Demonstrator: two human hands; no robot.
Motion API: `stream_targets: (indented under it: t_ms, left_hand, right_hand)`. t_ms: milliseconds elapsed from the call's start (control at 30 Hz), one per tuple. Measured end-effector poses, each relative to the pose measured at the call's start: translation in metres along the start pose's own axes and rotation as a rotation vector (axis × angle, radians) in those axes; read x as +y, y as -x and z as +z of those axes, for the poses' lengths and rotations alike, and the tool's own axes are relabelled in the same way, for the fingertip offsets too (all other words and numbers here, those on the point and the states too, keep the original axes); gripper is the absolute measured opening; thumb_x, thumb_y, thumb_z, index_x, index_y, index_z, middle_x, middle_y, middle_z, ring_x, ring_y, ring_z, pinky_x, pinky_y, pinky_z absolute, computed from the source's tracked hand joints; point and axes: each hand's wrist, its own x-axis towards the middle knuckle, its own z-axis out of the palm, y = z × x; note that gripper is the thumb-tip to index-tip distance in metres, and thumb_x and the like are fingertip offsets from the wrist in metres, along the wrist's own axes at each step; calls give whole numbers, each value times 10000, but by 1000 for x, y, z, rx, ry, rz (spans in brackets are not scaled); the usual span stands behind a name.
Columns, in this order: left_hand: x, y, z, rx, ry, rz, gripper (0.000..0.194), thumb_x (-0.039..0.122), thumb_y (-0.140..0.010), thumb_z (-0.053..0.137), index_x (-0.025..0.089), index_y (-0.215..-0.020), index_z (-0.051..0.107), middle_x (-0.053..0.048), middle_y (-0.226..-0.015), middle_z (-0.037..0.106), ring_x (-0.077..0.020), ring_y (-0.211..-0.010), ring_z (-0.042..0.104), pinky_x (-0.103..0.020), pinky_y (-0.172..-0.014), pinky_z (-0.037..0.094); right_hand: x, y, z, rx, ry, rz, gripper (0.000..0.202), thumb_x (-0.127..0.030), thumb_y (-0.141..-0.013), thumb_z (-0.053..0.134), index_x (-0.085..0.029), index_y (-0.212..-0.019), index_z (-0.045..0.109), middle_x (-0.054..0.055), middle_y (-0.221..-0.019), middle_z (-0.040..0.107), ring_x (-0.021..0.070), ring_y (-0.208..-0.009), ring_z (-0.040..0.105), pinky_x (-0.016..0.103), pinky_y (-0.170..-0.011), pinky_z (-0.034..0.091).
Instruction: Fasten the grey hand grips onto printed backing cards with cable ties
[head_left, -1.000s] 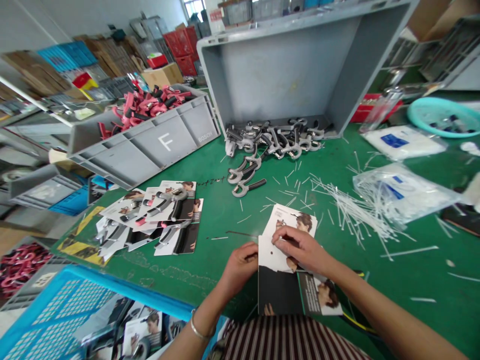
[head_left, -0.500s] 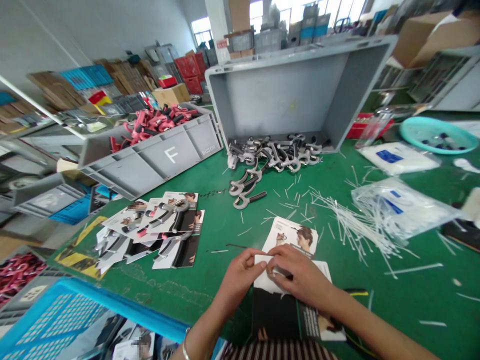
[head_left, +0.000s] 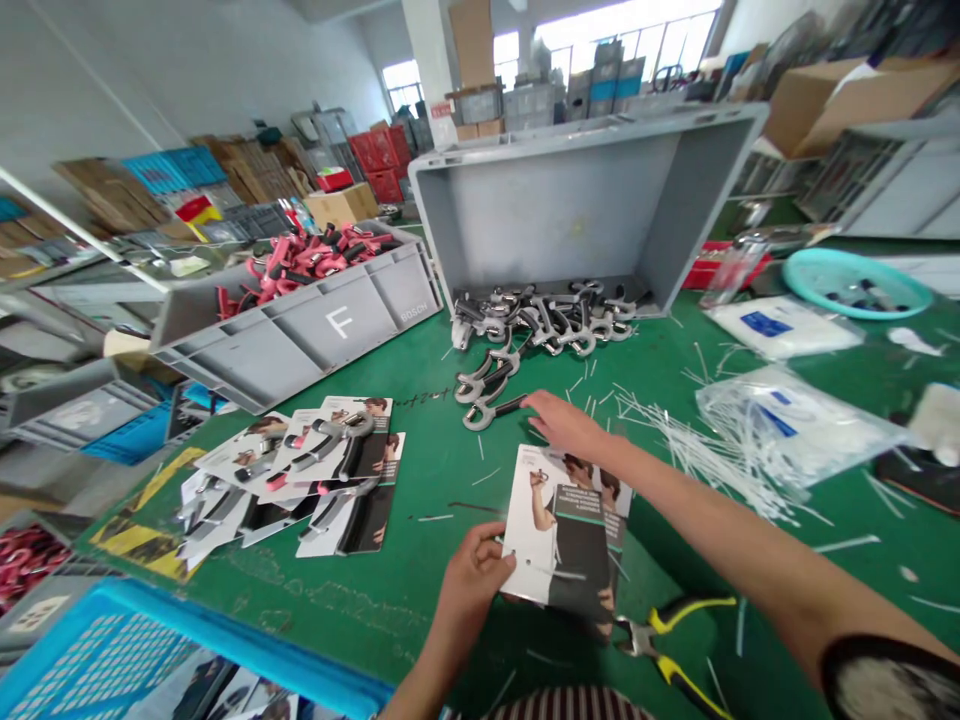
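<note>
On the green desk (head_left: 420,480), a grey bin (head_left: 289,355) of red tools (head_left: 322,255) at the far left reads "F" and "BOSCH". Near the front edge, one printed card (head_left: 532,505) overlaps a second card (head_left: 619,515); their print is too small to read. The left hand (head_left: 474,570) pinches the upper one's lower left corner, thumb against fingers. The right hand (head_left: 566,425), fingers close together, meets the black handle of one grey tool (head_left: 478,416); whether it grips, I cannot tell. Two bags (head_left: 817,425) with blue labels lie toward the right edge.
</note>
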Motion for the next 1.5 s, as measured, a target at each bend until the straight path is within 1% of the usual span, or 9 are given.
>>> stream_targets:
  t_ms: [267,433,500,633,800,933,1100,1267,1500]
  left_hand:
    - [-8,21,2,100,-297,95,307,331,-803,646,184,-1064,579,-18,-799,676,-157,-641,629,-273,-611,502]
    - [40,10,-28,233,-631,398,233,316,-873,586,198,-1066,640,-76,-1029,665,-198,-885,633,-351,-847,493]
    - [57,-1,-27,143,-634,465,304,301,-898,559,208,-1185,597,-83,-1084,657,-204,-960,635,-370,-906,487]
    - [71,-28,-4,-109,-620,604,588,247,-886,586,246,-1437,380,-118,-1366,514,-208,-1144,587,-388,-1021,452]
    - [62,-52,-1,-300,-734,706,259,246,-923,530,222,-1150,652,-78,-1131,650,-197,-1080,599,-368,-1001,453]
    - [45,-51,-16,-297,-777,662,218,251,-920,531,209,-1064,690,-70,-1051,676,-195,-1034,609,-364,-961,465]
    - [40,-44,-19,-329,-779,633,229,274,-939,514,206,-1056,698,-71,-1052,683,-196,-1025,611,-365,-970,455]
    - [59,-59,4,-332,-827,727,275,221,-959,462,217,-1123,683,-69,-1082,681,-197,-1050,587,-355,-978,430]
    - [54,-76,31,-428,-852,707,128,211,-865,635,224,-950,729,-50,-1000,693,-217,-1027,589,-381,-980,392]
  right_hand:
    - [15,-61,14,-94,94,8,124,-203,-883,656,-202,-1007,649,107,-1097,611,277,-1019,589,351,-813,455]
    - [19,8,-47,-5,14,109,216,-382,-978,499,-211,-1050,608,79,-973,633,221,-847,592,317,-703,440]
    - [1,53,-56,41,-461,258,304,-492,-978,450,-223,-1016,587,27,-838,629,145,-633,523,259,-562,408]
    - [-55,132,-29,43,-1327,525,373,-563,-945,473,-210,-996,584,19,-848,621,52,-448,234,202,-415,308]
    - [-90,163,17,34,-1603,695,362,-550,-907,559,-194,-958,603,-33,-680,513,44,-443,148,180,-404,310]
    - [-75,162,22,-158,-1246,623,438,-604,-939,435,-205,-811,563,-72,-488,357,89,-396,283,223,-416,349]
    - [-57,170,5,83,-249,511,313,-468,-952,487,-222,-767,547,46,-716,591,187,-632,565,305,-609,442]
    - [-80,176,13,-2,-314,228,126,-244,-935,540,-254,-1049,593,64,-1040,611,225,-961,592,361,-869,467]
    - [-76,153,41,147,-411,312,74,-271,-927,581,-232,-884,628,35,-916,608,213,-883,588,345,-813,457]
